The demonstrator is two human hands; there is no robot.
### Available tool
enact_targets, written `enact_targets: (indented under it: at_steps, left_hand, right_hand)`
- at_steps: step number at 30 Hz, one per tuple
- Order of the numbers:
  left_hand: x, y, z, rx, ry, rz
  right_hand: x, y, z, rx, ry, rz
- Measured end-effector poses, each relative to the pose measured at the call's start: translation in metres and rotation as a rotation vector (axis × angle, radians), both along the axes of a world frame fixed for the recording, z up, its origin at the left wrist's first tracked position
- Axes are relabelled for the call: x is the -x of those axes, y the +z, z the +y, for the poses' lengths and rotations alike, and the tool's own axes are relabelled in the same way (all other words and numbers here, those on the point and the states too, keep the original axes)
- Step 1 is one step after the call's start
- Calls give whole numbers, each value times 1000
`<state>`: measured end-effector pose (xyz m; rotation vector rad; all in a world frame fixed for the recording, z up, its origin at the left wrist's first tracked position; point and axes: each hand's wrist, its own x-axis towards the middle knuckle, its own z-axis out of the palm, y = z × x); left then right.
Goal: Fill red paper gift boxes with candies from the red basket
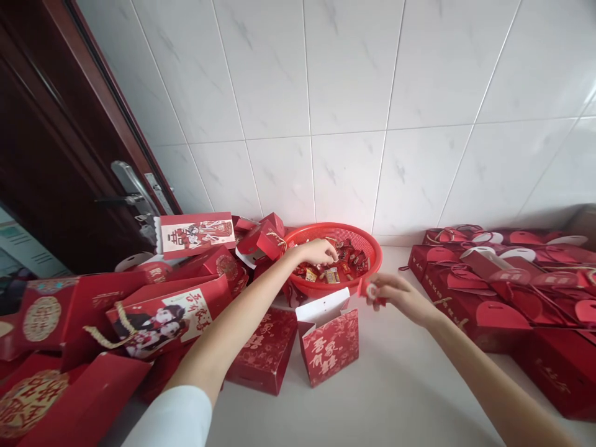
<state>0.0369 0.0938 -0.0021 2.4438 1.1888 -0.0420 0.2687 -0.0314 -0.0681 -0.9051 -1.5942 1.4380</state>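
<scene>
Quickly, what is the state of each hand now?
Left hand: at the red basket, fingers bent; whether it holds anything cannot be told.
Right hand: closed, holding a small red packet.

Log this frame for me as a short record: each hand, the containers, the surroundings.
Left hand: over the basket; grip unclear
Right hand: holding a red packet
Basket contents: small wrapped sweets
Open box: upright on the table, in front of the basket
Left side: jumbled red boxes
Right side: rows of handled boxes
Behind: tiled wall
</scene>
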Motion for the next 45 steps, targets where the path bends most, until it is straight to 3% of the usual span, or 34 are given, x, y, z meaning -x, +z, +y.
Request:
enact_targets:
  at_steps: [2,5,9,14,19,28,31,36,45]
  left_hand:
    - [-17,-12,10,-68,-88,139]
    - [-40,-28,16,-112,-163,182]
    - [-58,-44,21,-166,-227,215]
    - [-59,-56,29,-177,-214,249]
    - [-49,-55,35,-111,-180,267]
    - [-67,-60,19,97,-219,175]
    - [-68,-54,17,137,-196,154]
    - [-53,-39,28,56,-97,30]
    - [-59,-51,27,21,-167,149]
  right_hand:
    - [-3,19,4,36,-124,225]
    - [4,41,16,58,-278,402]
    - [22,52,39,70,-329,514]
    - [34,47,66,146,-401,639]
    - [34,38,80,233,-514,711]
    - [28,19,94,247,-482,677]
    - [27,16,98,239,-483,690]
    - [30,15,100,261,-537,737]
    - [32,13,99,283,-556,785]
